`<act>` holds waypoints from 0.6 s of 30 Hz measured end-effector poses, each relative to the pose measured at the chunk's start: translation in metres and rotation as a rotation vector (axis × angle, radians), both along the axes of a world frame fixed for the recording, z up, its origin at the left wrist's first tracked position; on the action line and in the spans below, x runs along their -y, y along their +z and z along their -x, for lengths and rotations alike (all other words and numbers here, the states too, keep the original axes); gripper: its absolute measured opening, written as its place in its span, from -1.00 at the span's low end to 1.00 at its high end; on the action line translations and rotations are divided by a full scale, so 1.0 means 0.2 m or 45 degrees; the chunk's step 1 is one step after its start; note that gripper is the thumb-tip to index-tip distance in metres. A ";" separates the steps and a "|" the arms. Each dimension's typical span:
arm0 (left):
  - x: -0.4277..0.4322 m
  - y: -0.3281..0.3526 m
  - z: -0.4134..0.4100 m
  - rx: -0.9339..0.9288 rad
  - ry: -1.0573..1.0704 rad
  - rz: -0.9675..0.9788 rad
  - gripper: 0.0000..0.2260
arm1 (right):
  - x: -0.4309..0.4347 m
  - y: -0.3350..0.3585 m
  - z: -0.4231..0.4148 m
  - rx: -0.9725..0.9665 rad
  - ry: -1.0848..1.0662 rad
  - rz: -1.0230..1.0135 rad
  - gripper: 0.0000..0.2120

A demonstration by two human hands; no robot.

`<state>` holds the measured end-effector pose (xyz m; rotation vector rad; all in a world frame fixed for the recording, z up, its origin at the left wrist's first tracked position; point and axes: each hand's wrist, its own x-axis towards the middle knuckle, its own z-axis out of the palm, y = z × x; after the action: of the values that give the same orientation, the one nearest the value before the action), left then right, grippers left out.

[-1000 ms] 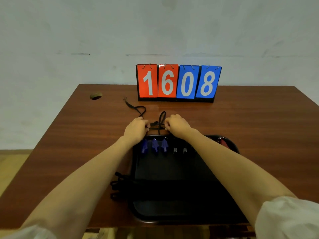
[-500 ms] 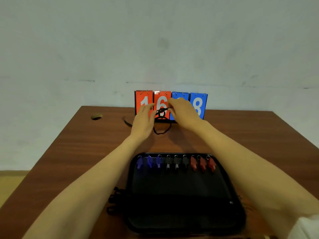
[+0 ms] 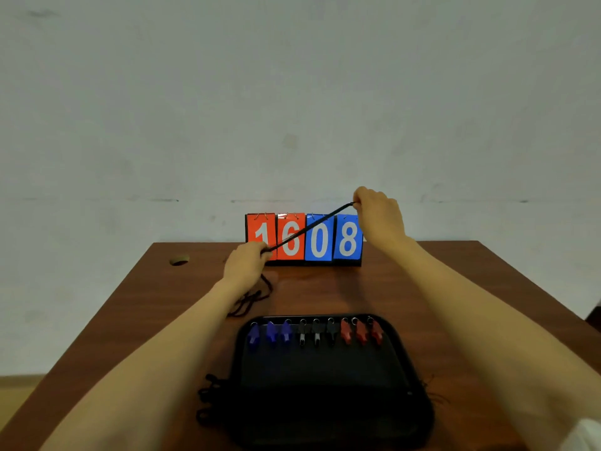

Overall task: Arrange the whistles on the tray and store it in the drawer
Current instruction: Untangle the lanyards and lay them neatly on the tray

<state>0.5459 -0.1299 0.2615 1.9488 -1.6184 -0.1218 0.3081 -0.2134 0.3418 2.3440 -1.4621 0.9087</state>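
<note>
Whistles [image 3: 314,333] lie in a row along the tray's [image 3: 419,398] far edge, lower centre. Your left hand [image 3: 244,265] and right hand [image 3: 377,211] pinch a black lanyard [image 3: 307,227] taut mid-frame, probably straightening it. Storing in the drawer remains.

Hands apart, right hand [image 3: 379,212] raised, cord [image 3: 309,227] now taut

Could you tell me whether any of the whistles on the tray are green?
No, the whistles lined up on the tray are blue, black and red.
</note>
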 end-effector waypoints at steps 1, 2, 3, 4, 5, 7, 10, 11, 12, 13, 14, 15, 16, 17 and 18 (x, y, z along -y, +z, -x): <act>-0.02 0.02 -0.02 0.097 0.027 -0.001 -0.81 | -0.01 0.00 0.02 0.033 -0.014 -0.001 -0.85; -0.04 0.03 -0.04 0.171 0.047 -0.006 -0.81 | -0.02 0.01 0.04 0.069 -0.024 -0.013 -0.85; -0.07 0.03 -0.05 0.231 0.061 -0.019 -0.80 | -0.03 0.02 0.06 0.099 -0.036 -0.026 -0.85; -0.09 0.04 -0.07 0.271 0.067 -0.028 -0.79 | -0.04 0.02 0.08 0.112 -0.054 -0.042 -0.85; -0.12 0.04 -0.07 0.285 0.059 -0.034 -0.79 | -0.06 0.02 0.10 0.109 -0.073 -0.057 -0.85; -0.18 0.05 -0.06 0.144 -0.017 -0.020 -0.79 | -0.07 0.01 0.13 0.073 -0.113 -0.088 -0.88; -0.29 0.08 -0.02 0.041 -0.121 -0.020 -0.81 | -0.11 -0.03 0.17 0.033 -0.168 -0.168 -0.89; -0.33 0.08 -0.01 0.078 -0.144 -0.021 -0.83 | -0.13 -0.05 0.19 0.033 -0.179 -0.197 -0.88; -0.36 0.08 -0.01 0.112 -0.158 -0.029 -0.85 | -0.15 -0.07 0.20 0.029 -0.189 -0.220 -0.88; -0.40 0.08 -0.01 0.134 -0.170 -0.050 -0.85 | -0.17 -0.09 0.22 0.021 -0.195 -0.235 -0.88; -0.43 0.08 -0.01 0.153 -0.180 -0.080 -0.84 | -0.19 -0.11 0.24 0.012 -0.201 -0.250 -0.88; -0.46 0.07 -0.02 0.186 -0.194 -0.107 -0.81 | -0.21 -0.13 0.26 0.006 -0.206 -0.262 -0.87; -0.49 0.06 -0.03 0.223 -0.201 -0.128 -0.77 | -0.23 -0.15 0.29 0.002 -0.216 -0.276 -0.87; -0.51 0.04 -0.05 0.251 -0.205 -0.141 -0.74 | -0.25 -0.17 0.32 -0.002 -0.228 -0.294 -0.87; -0.54 0.02 -0.06 0.258 -0.209 -0.141 -0.71 | -0.27 -0.20 0.34 -0.005 -0.241 -0.322 -0.86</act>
<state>0.5577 -0.0219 0.2656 1.9612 -1.9416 -0.0824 0.2391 -0.1587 0.3017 2.3186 -1.8561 0.7055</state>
